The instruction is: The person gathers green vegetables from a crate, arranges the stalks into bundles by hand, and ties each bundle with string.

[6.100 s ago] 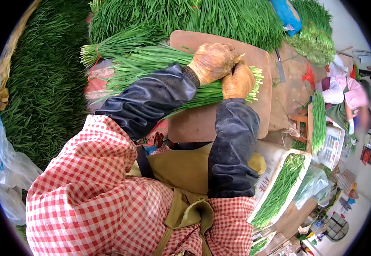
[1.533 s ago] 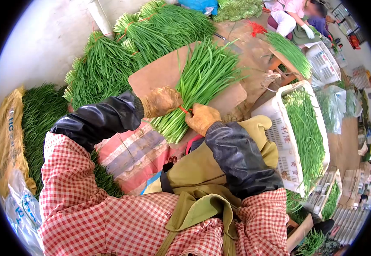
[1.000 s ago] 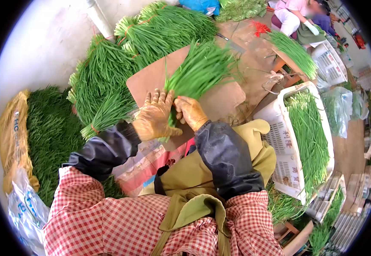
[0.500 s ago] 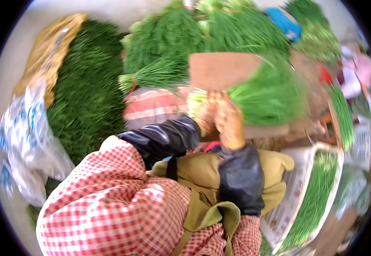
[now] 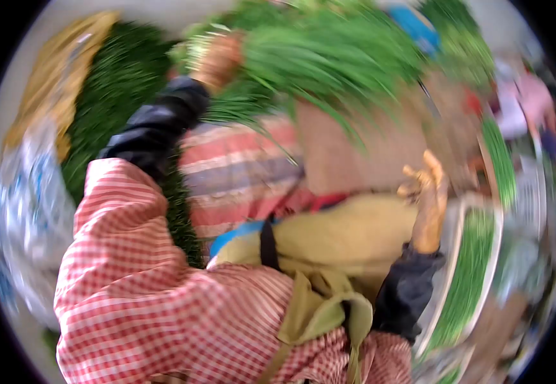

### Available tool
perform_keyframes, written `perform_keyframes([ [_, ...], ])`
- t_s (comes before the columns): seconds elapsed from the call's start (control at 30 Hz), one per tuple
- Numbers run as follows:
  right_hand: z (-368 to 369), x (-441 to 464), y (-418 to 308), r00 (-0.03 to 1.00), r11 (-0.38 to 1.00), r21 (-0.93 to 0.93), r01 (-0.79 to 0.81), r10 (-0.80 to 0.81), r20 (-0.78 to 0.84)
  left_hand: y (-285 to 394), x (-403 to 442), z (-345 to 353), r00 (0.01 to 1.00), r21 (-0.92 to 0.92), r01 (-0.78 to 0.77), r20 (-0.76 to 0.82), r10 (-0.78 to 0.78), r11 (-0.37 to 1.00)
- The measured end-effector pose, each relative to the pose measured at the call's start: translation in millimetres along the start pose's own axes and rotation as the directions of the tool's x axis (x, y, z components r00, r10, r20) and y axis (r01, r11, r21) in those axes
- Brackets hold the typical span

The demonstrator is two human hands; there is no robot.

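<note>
My left hand (image 5: pixel 219 61), blurred by motion, is closed round the pale stem end of a bunch of long green leaves (image 5: pixel 316 57). The bunch stretches to the right over the piled bundles and the far part of a brown board (image 5: pixel 348 157). My right hand (image 5: pixel 428 192) is raised near the board's right side, fingers apart, with nothing in it. Between the board and the dark green heap lies a red and grey striped cloth (image 5: pixel 239 166).
A dark green leaf heap (image 5: pixel 115 109) and a yellow sack (image 5: pixel 54 89) stand left, with a clear plastic bag (image 5: pixel 31 211). At right are a white crate (image 5: pixel 492 256) of greens, a knife (image 5: pixel 429 99) and a person in pink (image 5: pixel 532 99).
My left hand has carried the bunch from over the board up and left to the piled bundles. My right hand has let go and moved right, its fingers now spread.
</note>
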State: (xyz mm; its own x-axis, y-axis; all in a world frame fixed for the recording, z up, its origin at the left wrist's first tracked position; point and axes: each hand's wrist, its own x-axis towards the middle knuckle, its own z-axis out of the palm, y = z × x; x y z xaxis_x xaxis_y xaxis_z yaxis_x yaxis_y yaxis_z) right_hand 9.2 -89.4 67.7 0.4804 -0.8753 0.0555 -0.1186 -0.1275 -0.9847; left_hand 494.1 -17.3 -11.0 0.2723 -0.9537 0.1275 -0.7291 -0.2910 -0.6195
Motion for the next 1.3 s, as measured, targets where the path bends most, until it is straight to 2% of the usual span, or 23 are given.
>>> perform_keyframes([
  [0.07, -59.1, -63.2, 0.6, 0.948, 0.988, -0.061, -0.139, 0.115, -0.296, -25.3, 2.8, -9.9, 0.986, -0.225, 0.068, 0.163, -0.031, 0.972],
  [0.13, -107.2, -149.7, 18.8, 0.829, 0.973, -0.035, -0.227, 0.175, -0.531, -47.1, 17.0, 45.5, 0.995, -0.382, -0.073, 0.03, 0.091, 0.921],
  [0.17, -133.6, -201.8, 44.0, 0.772, 0.967, 0.031, -0.254, 0.222, -0.595, -51.3, 25.7, 67.8, 0.983, -0.274, -0.091, 0.131, 0.131, 0.957],
  [0.27, -184.7, -405.9, 152.2, 0.338, 0.832, 0.367, -0.416, 0.516, -0.787, -2.3, 34.0, 97.0, 0.966, -0.451, -0.034, 0.214, 0.145, 0.892],
  [0.3, -185.7, -465.5, 182.0, 0.128, 0.758, 0.469, -0.453, 0.576, -0.807, 13.8, 40.1, 88.1, 0.97, -0.5, -0.045, 0.184, 0.157, 0.865],
  [0.33, -175.5, -533.6, 199.9, 0.109, 0.709, 0.55, -0.442, 0.651, -0.751, 31.8, 52.2, 84.8, 0.964, -0.614, -0.037, 0.187, 0.191, 0.789],
  [0.37, -155.6, -604.1, 241.7, -0.006, 0.72, 0.6, -0.349, 0.638, -0.77, 40.8, 65.3, 98.9, 0.959, -0.665, -0.202, 0.016, 0.284, 0.719],
  [0.4, -137.2, -679.1, 280.8, -0.042, 0.63, 0.631, -0.452, 0.692, -0.721, 70.5, 61.1, 59.4, 0.953, -0.774, -0.108, 0.098, 0.287, 0.623],
  [0.43, -97.5, -717.0, 295.9, -0.22, 0.641, 0.67, -0.375, 0.64, -0.736, 92.9, 60.6, 47.7, 0.96, -0.825, -0.14, 0.022, 0.279, 0.548],
  [0.47, -60.7, -738.1, 302.1, -0.273, 0.672, 0.697, -0.249, 0.642, -0.716, 93.2, 83.4, 48.4, 0.965, -0.876, -0.159, -0.04, 0.26, 0.455],
  [0.53, -24.4, -733.5, 285.3, -0.441, 0.441, 0.831, -0.338, 0.706, -0.555, 102.7, 118.3, 20.0, 0.921, -0.991, 0.002, 0.053, 0.386, 0.132],
  [0.57, -4.3, -731.0, 284.4, -0.452, 0.36, 0.853, -0.378, 0.732, -0.509, 115.6, 126.1, 5.4, 0.961, -1.0, -0.003, 0.004, 0.276, 0.027],
  [0.6, 9.8, -733.1, 293.5, -0.458, 0.275, 0.867, -0.416, 0.76, -0.461, 119.9, 135.8, -17.0, 0.955, -0.999, -0.006, 0.01, 0.297, 0.053],
  [0.7, 35.5, -731.2, 311.3, -0.366, 0.252, 0.756, -0.604, 0.755, -0.544, 148.0, 139.1, -91.6, 0.896, -0.958, -0.073, 0.059, 0.441, 0.277],
  [0.77, 39.4, -734.9, 331.0, -0.33, 0.242, 0.751, -0.614, 0.786, -0.523, 180.8, 105.6, -146.8, 0.779, -1.0, 0.009, 0.021, 0.627, 0.021],
  [0.83, 42.8, -743.2, 364.9, -0.34, 0.211, 0.741, -0.638, 0.786, -0.516, 229.7, 62.4, -221.5, 0.673, -0.97, 0.176, 0.243, 0.699, 0.168],
  [0.9, 40.8, -752.4, 385.3, -0.289, -0.075, 0.581, -0.81, 0.914, -0.284, 264.8, 38.8, -252.3, 0.625, -0.977, 0.158, 0.21, 0.752, 0.142],
  [1.03, 37.9, -691.3, 383.4, -0.271, -0.135, 0.481, -0.866, 0.936, -0.225, 324.0, 23.6, -286.8, 0.592, -0.96, 0.228, 0.269, 0.76, 0.162],
  [1.1, 35.6, -705.5, 435.4, 0.009, 0.146, 0.178, -0.973, 0.797, -0.604, 345.1, 28.7, -295.7, 0.609, -0.981, 0.125, 0.193, 0.769, 0.147],
  [1.17, 14.0, -707.3, 446.9, 0.102, 0.222, 0.093, -0.971, 0.727, -0.679, 361.0, 35.3, -298.6, 0.613, -0.993, -0.077, 0.027, 0.79, 0.094],
  [1.23, -12.4, -713.1, 425.5, 0.034, 0.193, 0.199, -0.961, 0.795, -0.606, 369.2, 34.4, -299.5, 0.593, -0.962, -0.268, -0.123, 0.795, 0.051],
  [1.27, -11.2, -721.2, 420.1, 0.0, 0.487, 0.584, -0.649, 0.768, -0.641, 369.2, 33.0, -298.0, 0.579, -0.935, -0.352, -0.186, 0.794, 0.037],
  [1.3, -14.0, -731.1, 415.9, -0.056, 0.651, 0.749, -0.123, 0.749, -0.66, 366.9, 31.7, -295.0, 0.563, -0.905, -0.424, -0.24, 0.79, 0.027],
])
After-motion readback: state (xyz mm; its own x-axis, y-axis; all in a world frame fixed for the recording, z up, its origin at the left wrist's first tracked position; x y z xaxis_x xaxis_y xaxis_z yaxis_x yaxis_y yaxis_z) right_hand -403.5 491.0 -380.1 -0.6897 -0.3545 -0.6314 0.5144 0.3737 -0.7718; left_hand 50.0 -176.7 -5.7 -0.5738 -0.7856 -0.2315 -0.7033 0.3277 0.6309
